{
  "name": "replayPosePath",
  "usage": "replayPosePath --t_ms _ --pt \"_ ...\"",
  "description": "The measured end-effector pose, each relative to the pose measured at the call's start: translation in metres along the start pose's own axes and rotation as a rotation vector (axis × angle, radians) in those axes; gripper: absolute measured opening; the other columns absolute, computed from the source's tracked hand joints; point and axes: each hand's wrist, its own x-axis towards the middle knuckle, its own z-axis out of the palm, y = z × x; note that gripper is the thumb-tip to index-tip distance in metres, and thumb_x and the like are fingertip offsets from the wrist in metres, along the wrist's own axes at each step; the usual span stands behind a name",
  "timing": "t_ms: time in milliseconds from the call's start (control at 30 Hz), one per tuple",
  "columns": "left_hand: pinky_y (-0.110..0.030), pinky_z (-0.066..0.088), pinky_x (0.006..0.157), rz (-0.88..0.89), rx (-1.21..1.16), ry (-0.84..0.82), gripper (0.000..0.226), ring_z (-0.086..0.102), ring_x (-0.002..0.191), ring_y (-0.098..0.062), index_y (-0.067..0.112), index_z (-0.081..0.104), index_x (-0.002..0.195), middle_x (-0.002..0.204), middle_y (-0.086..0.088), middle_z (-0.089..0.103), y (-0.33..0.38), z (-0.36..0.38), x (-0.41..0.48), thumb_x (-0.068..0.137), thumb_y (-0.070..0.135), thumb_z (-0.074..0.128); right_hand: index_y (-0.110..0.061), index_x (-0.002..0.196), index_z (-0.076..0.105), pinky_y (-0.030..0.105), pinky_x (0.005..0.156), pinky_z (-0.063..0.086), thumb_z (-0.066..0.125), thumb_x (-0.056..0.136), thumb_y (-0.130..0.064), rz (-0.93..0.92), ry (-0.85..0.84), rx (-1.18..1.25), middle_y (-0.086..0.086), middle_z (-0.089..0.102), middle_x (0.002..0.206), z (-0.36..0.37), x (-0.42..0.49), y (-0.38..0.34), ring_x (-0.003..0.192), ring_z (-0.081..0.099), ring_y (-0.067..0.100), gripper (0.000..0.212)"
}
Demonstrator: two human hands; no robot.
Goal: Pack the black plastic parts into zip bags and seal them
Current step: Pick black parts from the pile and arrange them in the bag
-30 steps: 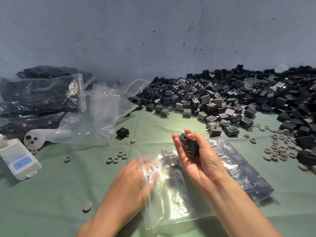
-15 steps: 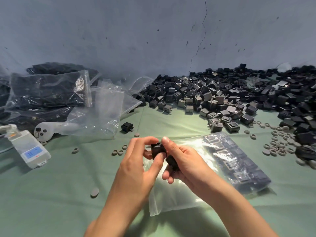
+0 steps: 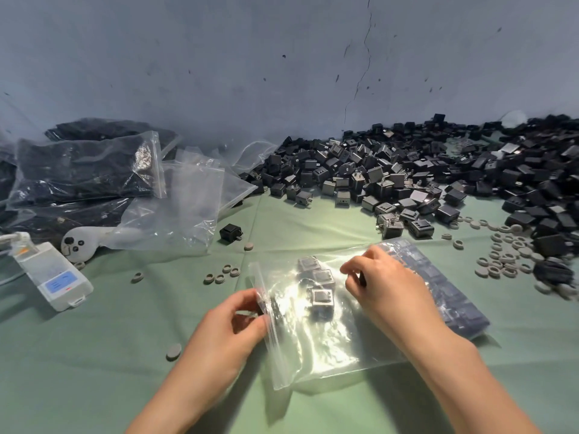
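1. A clear zip bag (image 3: 319,346) lies flat on the green cloth (image 3: 94,355), in the middle and close to the person. It is shiny and see-through.
2. Inside it sit a few black parts (image 3: 322,300). They are small boxy blocks with grey square faces, bunched in the far half of the bag.
3. The left hand (image 3: 232,327) pinches the bag's left edge, where the zip strip runs, between thumb and fingers.
4. The right hand (image 3: 388,292) rests on top of the bag with its fingers curled. I cannot tell if it holds anything.
5. Just past the right hand lies a full bag (image 3: 445,296), with black blocks packed in neat rows. It touches the zip bag.
6. Behind, by the wall, is a big heap (image 3: 407,170) of loose black blocks. One lone block (image 3: 231,232) sits apart on the cloth.
7. Small grey rings (image 3: 501,258) are scattered to the right.
8. To the left lie empty bags (image 3: 188,198), packed bags (image 3: 84,170) and a white box (image 3: 53,277).
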Motion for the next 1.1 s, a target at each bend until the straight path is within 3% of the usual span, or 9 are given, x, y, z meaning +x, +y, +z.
replayPosePath --t_ms 100,300,400,500,567,700,867,1033,1100 --pt "-0.025 0.049 0.09 0.11 0.141 -0.06 0.028 0.067 0.097 -0.005 0.036 0.069 0.109 0.107 0.015 0.063 -0.002 0.008 -0.002 0.092 0.013 0.069 -0.036 0.117 0.066 0.033 0.076 0.057 0.053 0.099 -0.042 -0.038 -0.074 -0.03 -0.011 0.053 0.107 0.002 -0.002 0.0 0.087 0.063 0.012 0.023" --pt "-0.015 0.042 0.094 0.24 0.232 -0.211 0.034 0.061 0.107 -0.005 0.047 0.066 0.113 0.111 0.016 0.06 -0.006 0.002 -0.012 0.092 0.02 0.069 -0.046 0.119 0.063 0.028 0.073 0.055 0.057 0.096 -0.048 -0.093 -0.125 -0.032 -0.016 0.05 0.109 0.001 0.002 0.006 0.086 0.061 0.006 0.024" --pt "-0.021 0.044 0.097 0.273 0.279 -0.177 0.034 0.062 0.108 -0.002 0.047 0.064 0.112 0.111 0.018 0.065 -0.006 0.0 -0.01 0.093 0.019 0.068 -0.049 0.116 0.063 0.025 0.071 0.051 0.057 0.097 -0.047 -0.117 -0.145 -0.017 -0.019 0.048 0.106 0.0 0.005 0.011 0.083 0.058 0.004 0.021" --pt "-0.031 0.041 0.102 0.267 0.32 -0.154 0.035 0.057 0.116 -0.001 0.051 0.061 0.116 0.123 0.025 0.06 -0.006 0.006 -0.006 0.09 0.031 0.071 -0.051 0.114 0.064 0.02 0.063 0.041 0.056 0.098 -0.044 -0.152 -0.155 0.003 -0.019 0.046 0.102 0.002 0.005 0.014 0.079 0.054 0.002 0.019" --pt "-0.028 0.034 0.103 0.261 0.388 -0.143 0.033 0.047 0.124 0.001 0.054 0.058 0.116 0.13 0.03 0.047 -0.007 0.01 -0.002 0.085 0.048 0.069 -0.051 0.114 0.065 0.018 0.059 0.034 0.056 0.098 -0.043 -0.17 -0.148 0.014 -0.019 0.045 0.1 0.003 0.005 0.014 0.076 0.051 0.001 0.02" --pt "-0.018 0.031 0.097 0.204 0.533 -0.191 0.045 0.028 0.118 0.013 0.056 0.054 0.111 0.113 0.041 0.04 -0.012 0.011 0.004 0.071 0.077 0.053 -0.051 0.115 0.065 0.019 0.062 0.039 0.055 0.099 -0.042 -0.186 -0.139 0.03 -0.019 0.047 0.101 0.004 0.005 0.014 0.077 0.053 0.001 0.021" --pt "-0.013 0.031 0.092 0.202 0.537 -0.245 0.061 0.02 0.12 0.018 0.063 0.051 0.117 0.109 0.041 0.037 -0.009 0.013 0.002 0.061 0.089 0.052 -0.051 0.112 0.066 0.022 0.07 0.05 0.055 0.098 -0.042 -0.193 -0.155 0.049 -0.02 0.048 0.101 0.001 0.004 0.013 0.08 0.055 0.001 0.02" --pt "-0.02 0.03 0.092 0.206 0.589 -0.245 0.053 0.021 0.116 0.006 0.069 0.047 0.101 0.105 0.036 0.039 0.005 0.02 0.007 0.055 0.095 0.047 -0.05 0.113 0.066 0.024 0.072 0.052 0.054 0.099 -0.04 -0.181 -0.167 0.041 -0.02 0.049 0.101 -0.002 0.003 0.011 0.081 0.055 0.002 0.021" --pt "-0.027 0.028 0.097 0.247 0.608 -0.222 0.05 0.018 0.11 0.013 0.063 0.046 0.09 0.1 0.03 0.041 0.01 0.024 0.008 0.053 0.097 0.046 -0.049 0.114 0.066 0.024 0.072 0.05 0.053 0.099 -0.04 -0.173 -0.184 0.034 -0.02 0.049 0.1 -0.003 0.003 0.01 0.082 0.054 0.002 0.022"
